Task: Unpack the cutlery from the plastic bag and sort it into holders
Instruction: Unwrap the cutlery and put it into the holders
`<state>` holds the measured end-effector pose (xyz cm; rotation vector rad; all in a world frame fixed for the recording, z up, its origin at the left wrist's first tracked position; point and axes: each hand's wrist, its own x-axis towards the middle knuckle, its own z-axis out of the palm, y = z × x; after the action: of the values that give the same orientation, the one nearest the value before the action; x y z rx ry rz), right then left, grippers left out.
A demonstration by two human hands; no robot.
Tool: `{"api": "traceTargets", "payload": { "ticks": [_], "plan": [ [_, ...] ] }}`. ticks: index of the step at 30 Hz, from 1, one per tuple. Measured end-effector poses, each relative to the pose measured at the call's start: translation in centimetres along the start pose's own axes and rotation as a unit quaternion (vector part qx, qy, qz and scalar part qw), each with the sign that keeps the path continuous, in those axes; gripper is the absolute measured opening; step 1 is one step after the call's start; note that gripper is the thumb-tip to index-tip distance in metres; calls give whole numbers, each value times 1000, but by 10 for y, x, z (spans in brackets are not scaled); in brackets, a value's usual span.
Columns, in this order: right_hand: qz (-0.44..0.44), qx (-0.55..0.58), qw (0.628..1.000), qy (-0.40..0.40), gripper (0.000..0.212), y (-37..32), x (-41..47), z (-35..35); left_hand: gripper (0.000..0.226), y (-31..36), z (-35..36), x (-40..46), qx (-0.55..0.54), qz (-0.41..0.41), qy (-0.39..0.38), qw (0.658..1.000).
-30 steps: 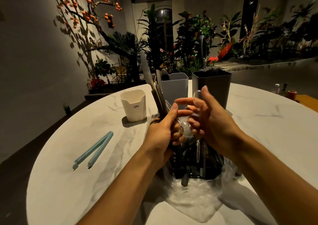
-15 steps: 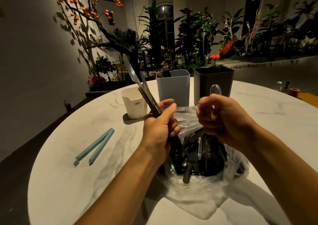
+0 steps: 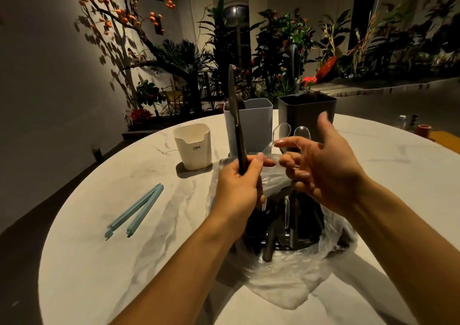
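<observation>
One knife [image 3: 235, 123] between left fingers [image 3: 258, 161]

Hidden and unclear parts

The left hand [image 3: 236, 187] covered the knife [image 3: 235, 125] handle's lower end; cutlery inside the plastic bag [image 3: 293, 270] was too dark to distinguish; the worktop [image 3: 99, 262] ran off-frame.

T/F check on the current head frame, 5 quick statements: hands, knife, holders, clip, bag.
1. The left hand grips a dark knife that points up. True.
2. Three holders stand at the far side of the table: white holder, grey holder, dark holder. True.
3. The blue clip lies inside the white holder. False: it lies on the table, left of the hands.
4. The plastic bag is emptied. False: dark cutlery remains inside.
5. The right hand rests flat on the table. False: it is raised above the bag, with clear spoons at its fingers.
</observation>
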<state>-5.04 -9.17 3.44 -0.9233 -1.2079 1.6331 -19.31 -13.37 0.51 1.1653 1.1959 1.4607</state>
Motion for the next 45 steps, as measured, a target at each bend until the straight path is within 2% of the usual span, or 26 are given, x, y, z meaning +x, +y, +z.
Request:
{"api": "traceTargets", "payload": {
  "ticks": [6, 8, 11, 14, 18, 23, 25, 27, 31, 35, 38, 45],
  "plan": [
    [-49, -52, 997, 4, 32, 13, 2, 14, 29, -8, -1, 2, -42, -16, 5, 999],
    [-71, -34, 997, 1, 25, 14, 1, 16, 26, -9, 0, 2, -36, -16, 11, 999],
    [-104, -33, 993, 41, 18, 15, 0, 18, 17, -8, 2, 0, -17, -4, 14, 1000],
    [-137, -84, 982, 97, 17, 18, 1, 19, 15, -9, 1, 1, 4, -2, 10, 1000],
    [-185, -123, 963, 153, 17, 19, 1, 19, 28, -11, -1, 3, 13, -16, -41, 999],
    [-178, -86, 967, 160, 26, 17, 0, 20, 51, -6, -4, 3, -66, -89, -137, 984],
    [-179, -46, 972, 147, 25, 15, -2, 21, 70, -4, -5, 3, -116, -107, -155, 975],
    [-190, -50, 968, 157, 22, 13, -2, 20, 77, -3, -6, 4, -161, -121, -164, 966],
    [-197, -40, 966, 160, 20, 8, -2, 16, 70, -5, -9, 7, -208, -129, -173, 954],
    [-166, -23, 980, 110, 20, 4, -5, 16, 64, -4, -11, 9, -257, -131, -180, 940],
    [-139, -54, 986, 77, 22, 5, -5, 16, 54, -3, -13, 10, -280, -114, -163, 939],
    [-95, -159, 981, 54, 29, 7, -4, 14, 52, -4, -16, 8, -186, -102, -188, 959]
  ]
}}
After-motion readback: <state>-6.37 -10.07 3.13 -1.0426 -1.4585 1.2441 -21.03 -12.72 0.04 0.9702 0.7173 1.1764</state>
